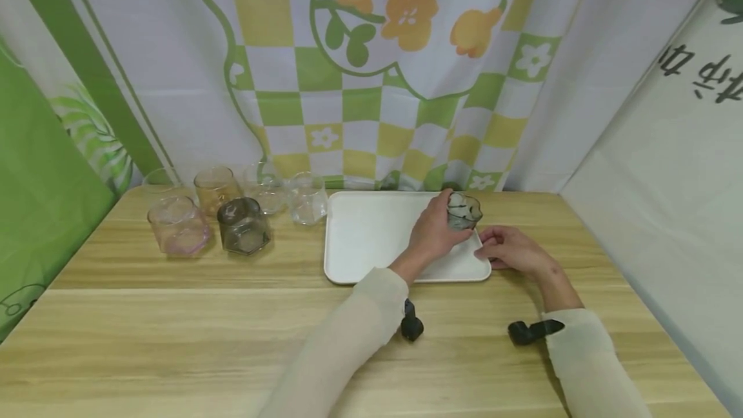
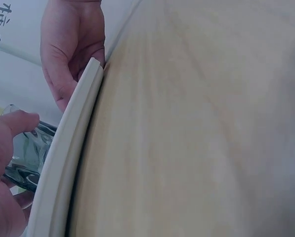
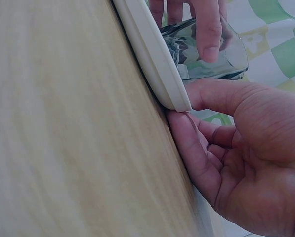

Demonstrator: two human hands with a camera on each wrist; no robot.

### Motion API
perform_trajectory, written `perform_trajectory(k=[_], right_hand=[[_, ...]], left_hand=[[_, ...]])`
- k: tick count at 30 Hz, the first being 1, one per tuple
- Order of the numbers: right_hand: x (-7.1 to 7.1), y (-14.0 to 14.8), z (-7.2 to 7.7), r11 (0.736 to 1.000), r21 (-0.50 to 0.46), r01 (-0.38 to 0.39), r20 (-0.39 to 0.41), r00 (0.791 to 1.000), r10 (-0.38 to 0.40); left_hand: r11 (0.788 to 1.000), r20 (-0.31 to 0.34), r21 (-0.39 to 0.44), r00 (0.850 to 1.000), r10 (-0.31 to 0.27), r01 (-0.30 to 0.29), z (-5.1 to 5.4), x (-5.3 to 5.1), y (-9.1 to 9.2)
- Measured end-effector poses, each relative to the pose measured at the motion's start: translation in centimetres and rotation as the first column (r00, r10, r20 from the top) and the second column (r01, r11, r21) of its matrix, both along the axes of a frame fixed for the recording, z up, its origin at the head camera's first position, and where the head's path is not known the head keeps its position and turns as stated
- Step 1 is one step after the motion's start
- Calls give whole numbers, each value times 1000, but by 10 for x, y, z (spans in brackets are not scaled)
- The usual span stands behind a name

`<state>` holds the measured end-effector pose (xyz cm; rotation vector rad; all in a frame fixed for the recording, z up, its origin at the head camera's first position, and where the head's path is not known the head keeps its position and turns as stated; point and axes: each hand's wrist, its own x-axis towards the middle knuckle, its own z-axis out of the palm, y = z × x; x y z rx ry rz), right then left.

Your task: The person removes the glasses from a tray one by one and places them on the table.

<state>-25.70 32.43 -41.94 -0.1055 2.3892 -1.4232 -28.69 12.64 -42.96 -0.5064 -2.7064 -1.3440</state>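
A smoky grey-green drinking glass (image 1: 464,213) stands at the right end of the white tray (image 1: 371,237). My left hand (image 1: 432,229) grips this glass from its left side, thumb and fingers on either side, as the left wrist view shows of the glass (image 2: 31,153). At the tray's right edge, my right hand (image 1: 515,250) pinches the rim. In the right wrist view the thumb of the right hand (image 3: 251,143) lies over the tray rim (image 3: 154,59) and the fingers are curled below it, close to the tabletop.
Left of the tray stand several glasses: a pinkish glass (image 1: 178,228), a dark grey glass (image 1: 244,228), an amber glass (image 1: 216,189) and clear ones, including a clear glass (image 1: 307,200). The wooden table (image 1: 203,340) meets a checked curtain (image 1: 360,108) at the back.
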Motion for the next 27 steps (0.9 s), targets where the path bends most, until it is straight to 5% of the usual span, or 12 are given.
perform_trajectory(k=[11,27], right_hand=[[-1,0,0,1000,1,-6,5,1000,6],[-3,1,-2,999,44,7,11,1000,-8]], left_hand=[[999,-37,30,999,24,-23,2,7,-15],[995,0,86,999,-44,44,35,25,-61]])
